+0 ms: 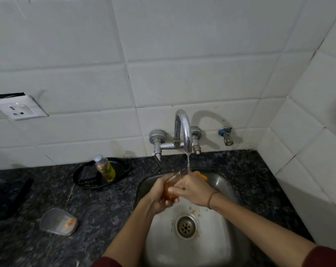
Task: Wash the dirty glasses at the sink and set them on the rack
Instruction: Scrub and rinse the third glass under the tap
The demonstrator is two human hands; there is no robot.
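Both arms reached fwd & met mid-frame. L hand came in from lower left, fingers curled round the glass from the left & below. R hand came in from lower right, back of hand up, wrist roughly straight, fingers wrapped across the glass's near side toward the L hand. Hands were close together w/ the glass gripped between them. Both forearms were bare, w/ dark red sleeves pushed back toward the elbows. A thin band sat on the R wrist.
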